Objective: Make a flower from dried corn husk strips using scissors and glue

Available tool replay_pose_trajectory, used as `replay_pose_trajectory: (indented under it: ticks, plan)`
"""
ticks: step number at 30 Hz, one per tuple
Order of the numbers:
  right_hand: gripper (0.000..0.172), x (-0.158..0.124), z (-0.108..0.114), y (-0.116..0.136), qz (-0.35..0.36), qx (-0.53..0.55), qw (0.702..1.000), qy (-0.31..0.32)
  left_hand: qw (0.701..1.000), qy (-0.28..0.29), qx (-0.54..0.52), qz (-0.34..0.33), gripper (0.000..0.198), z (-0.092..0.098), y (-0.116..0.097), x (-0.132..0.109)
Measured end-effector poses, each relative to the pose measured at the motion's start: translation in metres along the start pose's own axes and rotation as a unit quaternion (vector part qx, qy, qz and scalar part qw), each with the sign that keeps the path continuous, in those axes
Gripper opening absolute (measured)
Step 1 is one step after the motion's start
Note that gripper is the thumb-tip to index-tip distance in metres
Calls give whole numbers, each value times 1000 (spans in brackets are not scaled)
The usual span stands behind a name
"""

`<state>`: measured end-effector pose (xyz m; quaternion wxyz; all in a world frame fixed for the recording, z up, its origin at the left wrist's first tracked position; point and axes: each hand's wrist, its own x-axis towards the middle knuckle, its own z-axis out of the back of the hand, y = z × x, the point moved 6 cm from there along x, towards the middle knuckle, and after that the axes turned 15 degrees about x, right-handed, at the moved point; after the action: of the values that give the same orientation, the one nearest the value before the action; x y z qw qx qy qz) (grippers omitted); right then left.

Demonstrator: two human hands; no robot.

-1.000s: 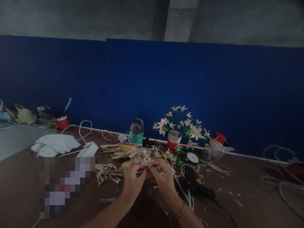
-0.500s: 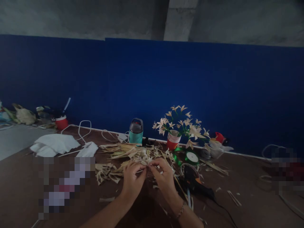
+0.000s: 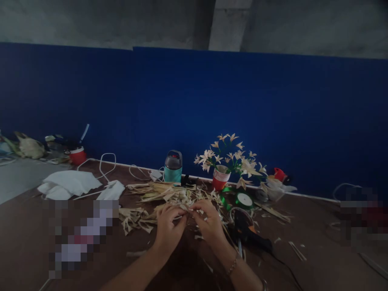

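Note:
My left hand (image 3: pixel 171 224) and my right hand (image 3: pixel 207 220) meet at the fingertips over the near edge of a heap of dried corn husks (image 3: pixel 163 192). Both are closed in a pinch. What lies between the fingers is too small and dark to make out; it may be a bit of husk. More torn husk strips (image 3: pixel 136 220) lie left of my left hand. To the right of my right hand rests a black glue gun (image 3: pixel 253 236) with an orange trigger. A spool of green ribbon (image 3: pixel 244 200) lies just behind it.
Red cups (image 3: pixel 220 180) hold husk flowers (image 3: pixel 232 155) on green stems at the back. A teal bottle (image 3: pixel 173 171) stands left of them. White cloth (image 3: pixel 71 182) and cables lie on the left; a cord trails from the glue gun. A blue partition (image 3: pixel 182 101) closes the far side.
Both hands stay together in nearly the same pinch, with only tiny finger movement. The whole view has shifted slightly; nothing on the table has visibly moved.

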<state>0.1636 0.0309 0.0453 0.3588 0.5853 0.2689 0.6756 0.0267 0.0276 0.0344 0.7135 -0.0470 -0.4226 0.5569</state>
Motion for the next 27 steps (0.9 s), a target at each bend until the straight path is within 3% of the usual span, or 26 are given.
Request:
replay_pose_trajectory:
  ticks: [12,15,18,19,22,27]
  plan:
    - [14,-1,1,0,-13,-10,1000,4,999,-19,-35,-12,12,1,2,-1]
    - [23,-2,5,3,-59,33,997,-40,998,-55,-29,-18,11,3,5,0]
    - [11,-2,7,3,-145,101,982,-70,994,-99,-11,-42,14,8,7,0]
    - [17,-2,5,3,-174,120,975,-67,993,-106,-2,-52,14,10,7,0]
    - [31,-2,-2,3,-232,176,956,-40,991,-102,19,-83,14,10,5,-1]
    - [21,-4,-8,3,-267,213,939,-40,990,-94,21,-100,16,10,3,-2]
